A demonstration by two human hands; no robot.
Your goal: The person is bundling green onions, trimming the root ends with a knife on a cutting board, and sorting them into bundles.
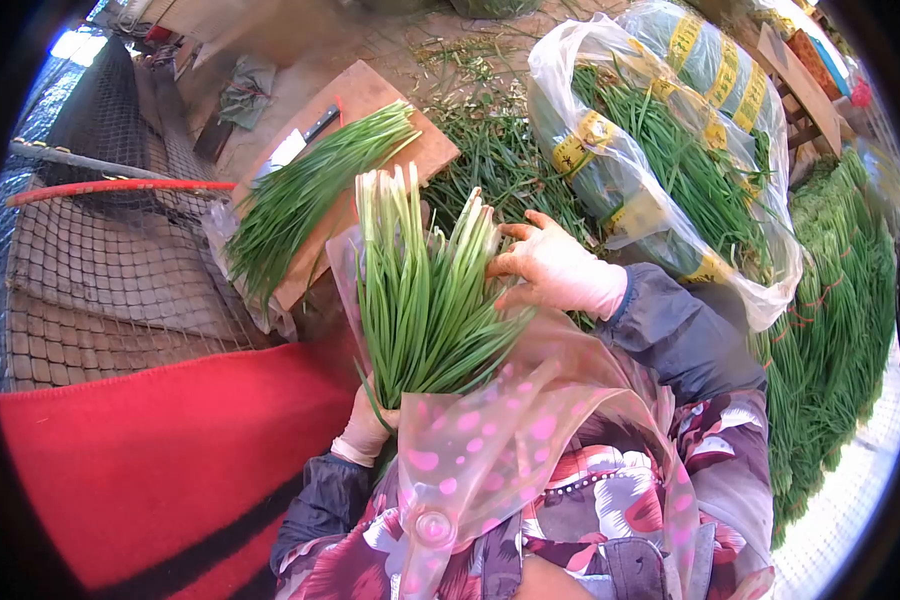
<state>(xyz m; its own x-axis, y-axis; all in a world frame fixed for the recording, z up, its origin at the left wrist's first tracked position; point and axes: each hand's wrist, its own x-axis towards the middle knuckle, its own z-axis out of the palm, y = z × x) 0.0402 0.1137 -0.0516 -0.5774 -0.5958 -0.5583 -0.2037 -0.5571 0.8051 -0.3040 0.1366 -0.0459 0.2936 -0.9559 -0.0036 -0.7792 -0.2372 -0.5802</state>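
Observation:
A loose bunch of garlic chives (420, 300) stands in front of my chest, its pale cut ends pointing up and away. My left hand (365, 428), in a pale glove, is closed around its leafy lower part; the leaves partly hide the fingers. At the right side of the bunch is my right hand (555, 265), gloved with stained fingertips bare or discoloured. Its fingers are spread against the stems, not wrapped round them. Another pile of chives (320, 195) lies across a wooden board (425, 150), beside a knife (320, 124) with a dark handle.
A clear plastic bag (580, 100) with yellow printed tape holds more chives at the upper right. Tied bundles (835, 320) are stacked along the right. Loose leaves (500, 160) litter the ground beyond the board. Netting (100, 290) and a red cloth (160, 450) lie left.

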